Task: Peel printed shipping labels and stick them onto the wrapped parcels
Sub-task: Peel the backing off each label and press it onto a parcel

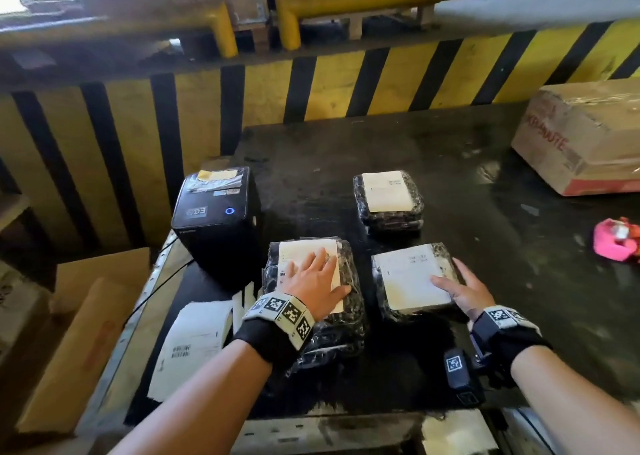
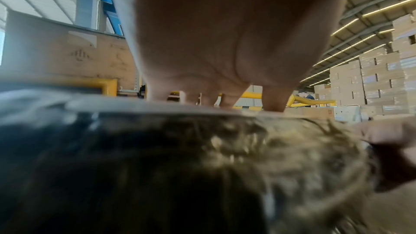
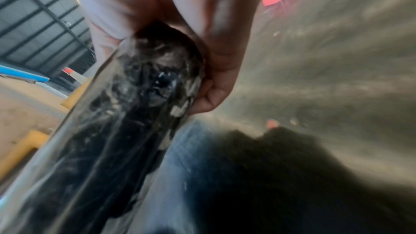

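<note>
Pressing flat with my left hand, I keep its fingers straight and spread on the white label that lies on top of the near-left parcel; the left wrist view shows the fingertips touching the paper and the palm arched above it. My right hand grasps the near-right parcel at its right side: the thumb lies on the lower right corner of that parcel's label, and the other fingers curl round the plastic-wrapped edge, as the right wrist view shows. The two parcels sit side by side, just apart, on the dark tabletop. A third parcel, already bearing a label, lies farther back, behind the near-right one. To the left of the near-left parcel stands the black label printer, close beside it. A strip of printed labels lies on the tabletop in front of the printer, near my left forearm. Well apart at the far right rests a taped cardboard box, and nearer on the right edge a pink object, too blurred to name. Behind the tabletop runs a yellow-and-black striped barrier.
</note>
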A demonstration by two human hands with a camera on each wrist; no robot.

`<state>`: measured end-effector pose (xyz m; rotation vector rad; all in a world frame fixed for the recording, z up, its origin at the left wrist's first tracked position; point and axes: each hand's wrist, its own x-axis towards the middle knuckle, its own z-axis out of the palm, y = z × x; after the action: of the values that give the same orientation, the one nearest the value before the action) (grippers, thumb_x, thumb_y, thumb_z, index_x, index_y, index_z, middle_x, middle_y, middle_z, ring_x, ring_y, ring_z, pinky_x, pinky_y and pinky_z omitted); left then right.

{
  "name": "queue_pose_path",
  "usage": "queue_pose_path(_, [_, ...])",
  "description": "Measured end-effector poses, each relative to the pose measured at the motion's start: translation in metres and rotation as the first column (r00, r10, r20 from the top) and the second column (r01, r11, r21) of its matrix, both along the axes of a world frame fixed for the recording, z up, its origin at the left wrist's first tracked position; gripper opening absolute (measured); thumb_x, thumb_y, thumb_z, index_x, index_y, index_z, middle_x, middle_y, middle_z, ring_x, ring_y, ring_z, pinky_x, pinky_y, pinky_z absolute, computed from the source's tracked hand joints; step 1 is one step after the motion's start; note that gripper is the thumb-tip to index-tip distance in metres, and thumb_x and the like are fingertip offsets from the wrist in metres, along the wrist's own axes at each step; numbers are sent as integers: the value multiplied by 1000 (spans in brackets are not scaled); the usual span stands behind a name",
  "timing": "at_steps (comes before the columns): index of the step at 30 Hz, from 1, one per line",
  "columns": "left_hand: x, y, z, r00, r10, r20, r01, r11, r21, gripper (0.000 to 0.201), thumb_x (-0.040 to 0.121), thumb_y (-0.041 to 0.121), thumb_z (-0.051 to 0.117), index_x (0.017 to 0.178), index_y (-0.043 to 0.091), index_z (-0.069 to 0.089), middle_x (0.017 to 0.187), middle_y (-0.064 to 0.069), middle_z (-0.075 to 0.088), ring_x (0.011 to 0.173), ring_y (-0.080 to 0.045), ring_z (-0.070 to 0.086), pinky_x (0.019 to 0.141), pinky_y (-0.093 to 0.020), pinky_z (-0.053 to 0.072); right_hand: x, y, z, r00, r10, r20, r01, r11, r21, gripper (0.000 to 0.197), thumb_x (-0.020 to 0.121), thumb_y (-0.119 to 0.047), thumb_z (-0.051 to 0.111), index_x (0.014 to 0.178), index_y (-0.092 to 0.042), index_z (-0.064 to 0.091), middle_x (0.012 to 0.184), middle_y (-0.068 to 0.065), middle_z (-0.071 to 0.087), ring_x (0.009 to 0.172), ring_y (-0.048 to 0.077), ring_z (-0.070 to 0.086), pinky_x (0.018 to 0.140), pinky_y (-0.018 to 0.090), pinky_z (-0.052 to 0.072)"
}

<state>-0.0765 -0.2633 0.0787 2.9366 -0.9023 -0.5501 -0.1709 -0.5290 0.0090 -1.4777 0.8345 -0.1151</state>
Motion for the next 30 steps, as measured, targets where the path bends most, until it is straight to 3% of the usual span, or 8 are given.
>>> queue_pose_path(6, [-12,3,-10,996,60,70,-57,997,-49,67,97,58,21,152,23,3,161,2,-6,148,-17,-6,119,-46,-4,-18,20,-30,996,64,-58,-69,994,-81,77,78,-17,74,144,-23,35,139,7,48,124,26,48,94,29,38])
queue_pose_path(13, [-18,3,-20,980,110,163,-98,992,-80,66,96,59,17,152,26,7,161,5,-1,148,-13,-3,119,-41,-6,-15,7,-51,977,147,-154,-176,965,-192,77,80,-33,72,145,-27,31,145,8,44,127,30,46,107,38,35])
queue_pose_path(17, [-22,2,-23,966,134,222,-111,988,-111,63,96,58,19,151,27,12,161,6,5,148,-12,2,119,-39,-3,-10,1,-53,936,201,-289,-299,886,-353,74,85,-42,64,147,-23,27,147,8,41,131,32,42,109,35,31])
queue_pose_path(20, [-23,1,-23,957,152,246,-125,984,-123,62,97,56,21,151,27,15,160,7,7,148,-11,4,120,-39,-1,-5,-1,-50,900,234,-367,-393,801,-453,72,85,-46,61,145,-25,29,141,15,46,126,35,45,106,39,36])
queue_pose_path(22, [-24,2,-22,957,156,244,-127,983,-130,62,97,56,22,151,27,15,160,7,8,148,-11,4,119,-39,0,2,0,-40,893,233,-386,-416,756,-505,71,82,-49,61,143,-30,30,135,16,48,123,35,47,104,44,38])
queue_pose_path(26, [-18,8,-13,981,134,142,-108,978,-176,62,97,54,32,150,23,22,159,5,14,147,-12,10,120,-40,4,31,15,7,902,302,-309,-431,681,-592,68,87,-45,57,145,-25,29,146,10,38,132,30,40,107,45,35])
queue_pose_path(30, [3,34,13,985,162,55,-136,937,-322,53,95,38,51,142,15,41,149,-3,41,135,-19,40,112,-27,26,73,55,77,887,437,-151,-389,530,-753,65,89,-41,56,144,-14,33,149,9,37,137,25,35,110,37,29])
